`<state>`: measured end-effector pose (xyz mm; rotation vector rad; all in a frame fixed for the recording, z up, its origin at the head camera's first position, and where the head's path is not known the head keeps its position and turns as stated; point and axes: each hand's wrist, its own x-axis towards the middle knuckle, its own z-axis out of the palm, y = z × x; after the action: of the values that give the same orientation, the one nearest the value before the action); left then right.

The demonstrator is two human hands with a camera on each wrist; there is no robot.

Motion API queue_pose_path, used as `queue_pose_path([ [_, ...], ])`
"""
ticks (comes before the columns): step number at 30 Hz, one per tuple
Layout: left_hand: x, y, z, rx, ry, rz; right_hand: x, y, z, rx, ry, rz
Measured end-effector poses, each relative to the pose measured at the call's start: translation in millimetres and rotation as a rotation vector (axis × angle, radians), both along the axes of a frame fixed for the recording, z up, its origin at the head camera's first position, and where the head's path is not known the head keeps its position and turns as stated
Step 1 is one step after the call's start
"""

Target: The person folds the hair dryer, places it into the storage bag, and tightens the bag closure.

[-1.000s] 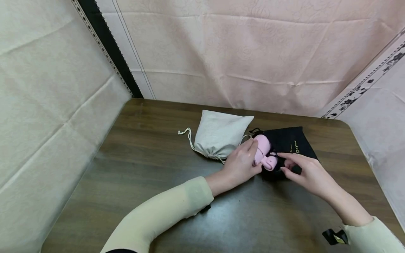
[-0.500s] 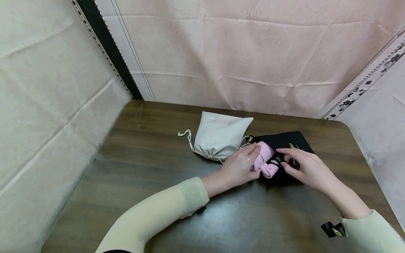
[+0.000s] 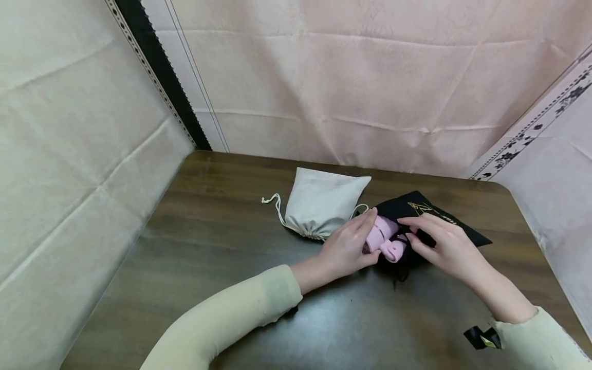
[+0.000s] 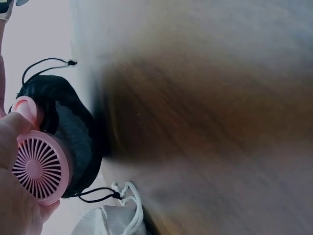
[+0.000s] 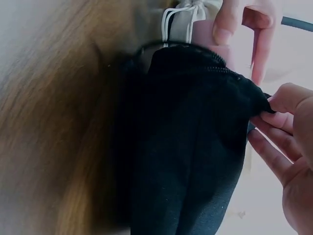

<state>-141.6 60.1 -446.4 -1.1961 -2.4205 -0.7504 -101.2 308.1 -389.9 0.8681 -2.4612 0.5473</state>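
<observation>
In the head view my left hand (image 3: 347,245) grips a folded pink hair dryer (image 3: 380,234) by its round body. Its slatted round grille (image 4: 36,169) faces the left wrist camera. The other end of the dryer sits within the mouth of a black drawstring pouch (image 3: 404,204) with gold lettering; how deep is hidden. My right hand (image 3: 448,245) pinches the pouch's edge between thumb and fingers, as the right wrist view shows. Black cloth (image 5: 188,132) hangs from that pinch, its gathered mouth round the dryer.
A white drawstring pouch (image 3: 324,200) lies just left of the dryer, its cord (image 3: 278,205) trailing leftward. Both pouches are near the back of the brown wooden table (image 3: 222,216). Pale cloth (image 3: 370,87) hangs behind the table and along both sides.
The black pouch's far end has swung to the right, and its lettering has turned. My right hand still pinches the pouch edge. My left hand keeps its hold on the hair dryer.
</observation>
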Motion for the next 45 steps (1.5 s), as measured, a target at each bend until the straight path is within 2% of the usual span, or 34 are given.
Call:
queue_pose_path([
  [5,3.4,-4,0.0,0.063,0.031,0.039,-0.4,-5,0.4,-0.030,-0.001,0.020],
  [10,4.4,-4,-3.8,0.079,0.051,0.032,0.3,-10,-6.7,-0.051,0.007,0.060],
  [18,5.6,-1,-14.9,-0.010,0.078,0.046,6.5,-15,-22.9,-0.067,-0.015,0.100],
  [23,9.0,2,-13.6,-0.094,0.108,0.096,11.3,-12,-24.5,-0.067,-0.034,0.082],
  [26,9.8,3,-13.1,-0.134,0.099,0.114,13.0,-10,-23.4,-0.061,-0.040,0.071],
  [30,6.8,0,-12.7,-0.149,-0.008,0.077,13.7,-5,-21.7,-0.053,-0.047,0.061],
  [34,1.2,-12,-8.2,-0.160,-0.109,0.024,14.1,-1,-20.3,-0.048,-0.040,0.045],
  [39,-10.0,-28,6.3,-0.235,-0.203,-0.049,16.4,2,-18.5,-0.053,-0.027,0.043],
  [42,-19.0,-31,17.4,-0.300,-0.267,-0.100,18.8,3,-16.5,-0.046,-0.025,0.040],
  [45,-27.5,-30,26.9,-0.366,-0.327,-0.124,21.2,4,-12.6,-0.025,-0.021,0.027],
])
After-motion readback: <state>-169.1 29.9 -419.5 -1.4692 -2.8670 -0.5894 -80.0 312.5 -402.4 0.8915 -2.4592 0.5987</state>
